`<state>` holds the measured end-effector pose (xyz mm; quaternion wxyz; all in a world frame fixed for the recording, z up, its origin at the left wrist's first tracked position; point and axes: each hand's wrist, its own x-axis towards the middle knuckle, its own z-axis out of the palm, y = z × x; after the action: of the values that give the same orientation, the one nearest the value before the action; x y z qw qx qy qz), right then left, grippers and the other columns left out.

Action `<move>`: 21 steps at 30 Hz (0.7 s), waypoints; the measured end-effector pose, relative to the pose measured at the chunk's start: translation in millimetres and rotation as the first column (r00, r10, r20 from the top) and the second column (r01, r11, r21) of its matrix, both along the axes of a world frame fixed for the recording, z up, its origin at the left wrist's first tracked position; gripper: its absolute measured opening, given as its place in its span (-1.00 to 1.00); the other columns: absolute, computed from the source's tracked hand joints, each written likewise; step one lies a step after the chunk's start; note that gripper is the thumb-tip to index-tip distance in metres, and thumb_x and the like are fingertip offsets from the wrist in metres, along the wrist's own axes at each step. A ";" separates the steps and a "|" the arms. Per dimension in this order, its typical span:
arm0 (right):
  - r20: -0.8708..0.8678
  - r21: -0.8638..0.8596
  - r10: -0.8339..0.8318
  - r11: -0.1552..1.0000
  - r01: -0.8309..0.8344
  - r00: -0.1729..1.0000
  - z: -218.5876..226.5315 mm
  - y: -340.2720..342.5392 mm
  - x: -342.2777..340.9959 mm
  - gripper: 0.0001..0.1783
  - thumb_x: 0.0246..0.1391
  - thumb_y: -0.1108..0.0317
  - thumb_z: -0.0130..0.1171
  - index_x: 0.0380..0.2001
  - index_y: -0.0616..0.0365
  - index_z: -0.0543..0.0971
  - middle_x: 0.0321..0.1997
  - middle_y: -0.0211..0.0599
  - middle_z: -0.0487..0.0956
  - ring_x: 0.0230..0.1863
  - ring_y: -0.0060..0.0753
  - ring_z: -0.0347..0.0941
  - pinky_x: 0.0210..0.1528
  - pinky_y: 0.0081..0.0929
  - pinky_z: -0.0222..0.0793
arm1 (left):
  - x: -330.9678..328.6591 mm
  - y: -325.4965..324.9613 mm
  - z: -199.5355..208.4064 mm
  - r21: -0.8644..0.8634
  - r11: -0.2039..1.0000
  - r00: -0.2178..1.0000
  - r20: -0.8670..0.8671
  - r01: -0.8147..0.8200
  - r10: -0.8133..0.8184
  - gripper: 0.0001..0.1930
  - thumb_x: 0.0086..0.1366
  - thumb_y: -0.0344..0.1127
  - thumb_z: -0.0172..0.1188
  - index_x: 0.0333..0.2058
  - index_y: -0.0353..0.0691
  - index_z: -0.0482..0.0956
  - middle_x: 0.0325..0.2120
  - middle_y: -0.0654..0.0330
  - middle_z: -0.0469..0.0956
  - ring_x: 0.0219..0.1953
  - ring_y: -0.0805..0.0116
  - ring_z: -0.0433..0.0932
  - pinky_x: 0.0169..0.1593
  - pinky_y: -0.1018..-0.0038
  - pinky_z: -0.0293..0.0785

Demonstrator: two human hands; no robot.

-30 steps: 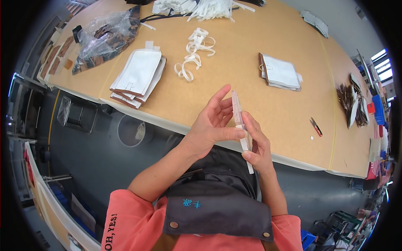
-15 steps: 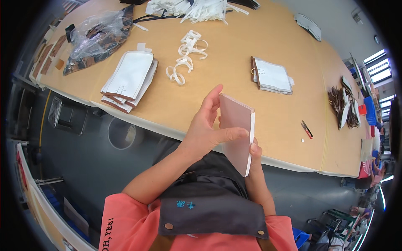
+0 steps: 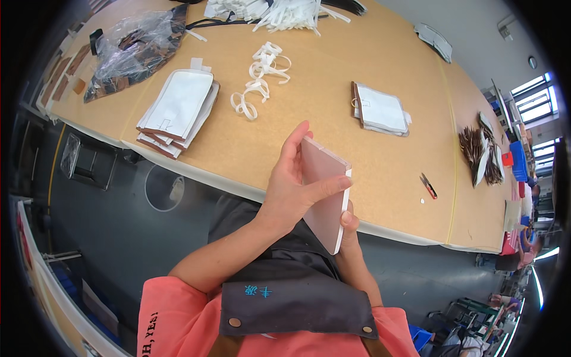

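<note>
Tilted up on its edge in front of my body is a thin, flat rectangular slab (image 3: pixel 321 193), pale pink on its broad face with a white edge; I cannot make out its exact kind. My left hand (image 3: pixel 288 190) is closed round it, the thumb lying across the pink face to the white edge and the fingers behind and at its top corner. Lower down on the other side, my right hand (image 3: pixel 350 231) grips the white edge with its thumb; its other fingers are hidden behind the slab.
A stack of white panels with brown edges (image 3: pixel 181 98) lies left on the table (image 3: pixel 309 77), a smaller stack (image 3: pixel 380 110) right. Curled white strips (image 3: pixel 259 80) lie between them. Red-handled snips (image 3: pixel 428 185) rest right of my hands. A clear plastic bag (image 3: pixel 134 53) sits far left.
The whole view has shifted slightly, so the table and its things appear a little further left. Both hands keep the same hold on the slab.
</note>
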<state>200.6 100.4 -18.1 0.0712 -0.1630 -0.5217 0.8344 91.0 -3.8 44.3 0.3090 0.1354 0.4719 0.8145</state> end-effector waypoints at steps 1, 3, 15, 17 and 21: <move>-0.003 0.008 0.008 1.000 -0.008 1.000 0.0 -0.4 0.2 0.14 -0.24 -0.46 0.24 0.14 0.39 0.43 -0.07 -0.27 0.49 -0.03 -0.41 0.43 -0.06 -0.46 0.33 | 0.0 -1.1 -0.8 0.004 1.000 1.000 -0.006 0.001 -0.001 0.10 0.05 -0.39 0.50 0.41 -0.29 -0.14 0.31 -0.02 0.06 0.32 0.21 0.20 0.32 0.29 0.23; -0.008 0.023 0.034 0.999 -0.034 0.999 -7.2 2.2 4.1 0.16 -0.23 -0.45 0.24 0.18 0.39 0.40 0.00 -0.23 0.48 0.03 -0.37 0.41 0.01 -0.43 0.31 | 0.1 -2.5 -1.6 0.016 1.000 1.000 -0.003 0.005 -0.005 0.10 0.06 -0.40 0.50 0.41 -0.29 -0.13 0.31 -0.01 0.05 0.32 0.22 0.20 0.32 0.29 0.22; -0.113 0.173 0.056 0.984 -0.036 0.992 19.0 -0.2 -5.8 0.05 -0.06 -0.10 0.26 0.42 0.22 0.16 0.45 -0.08 0.21 0.46 -0.16 0.10 0.44 -0.20 -0.05 | -14.9 -11.9 -24.9 0.172 0.972 0.985 0.033 0.160 -0.168 0.15 -0.01 -0.48 0.48 0.45 -0.14 -0.14 0.44 0.02 -0.06 0.48 0.19 -0.06 0.44 0.28 0.01; -0.132 0.232 0.082 0.971 -0.049 0.988 15.7 1.2 -6.6 0.03 -0.05 -0.07 0.26 0.42 0.20 0.17 0.46 -0.08 0.19 0.48 -0.17 0.06 0.44 -0.22 -0.06 | -15.7 -12.1 -23.1 0.171 0.967 0.979 0.051 0.188 -0.199 0.19 0.01 -0.54 0.45 0.46 -0.15 -0.25 0.46 -0.01 -0.17 0.49 0.13 -0.13 0.47 0.26 -0.10; -0.213 0.304 0.071 0.953 -0.003 0.975 5.5 0.1 -6.0 0.00 -0.02 -0.05 0.26 0.41 0.21 0.19 0.42 -0.13 0.24 0.44 -0.21 0.09 0.43 -0.25 -0.04 | -14.7 -11.4 -22.9 0.194 0.967 0.972 0.131 0.167 -0.194 0.21 -0.02 -0.56 0.46 0.46 -0.15 -0.24 0.45 -0.01 -0.15 0.49 0.14 -0.13 0.46 0.26 -0.10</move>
<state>194.7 100.5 -12.6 0.1370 -0.0465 -0.6346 0.7592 76.3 -15.2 21.4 0.4027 0.1442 0.3567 0.8305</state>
